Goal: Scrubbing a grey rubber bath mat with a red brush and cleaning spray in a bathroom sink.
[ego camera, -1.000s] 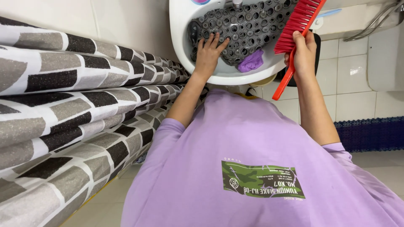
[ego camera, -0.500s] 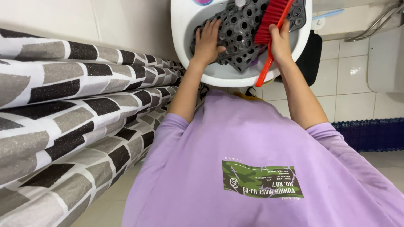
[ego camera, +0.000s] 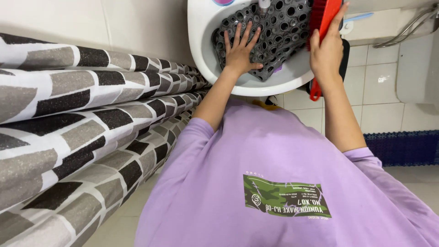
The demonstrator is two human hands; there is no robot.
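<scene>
On the left a grey, black and white brick-pattern curtain (ego camera: 77, 137) hangs bunched beside the person, pushed aside so it's out of the way. Further right, up in the white sink (ego camera: 201, 41), lies a dark grey perforated rubber mat (ego camera: 279, 32). The left hand (ego camera: 240, 50) rests flat on it, fingers spread and released, looks like it's pinning the mat so it doesn't slide. The right hand (ego camera: 325, 52) has fingers wrapped around a red scrub brush (ego camera: 322, 20), bristles against the mat's right edge, over the sink's right side.
</scene>
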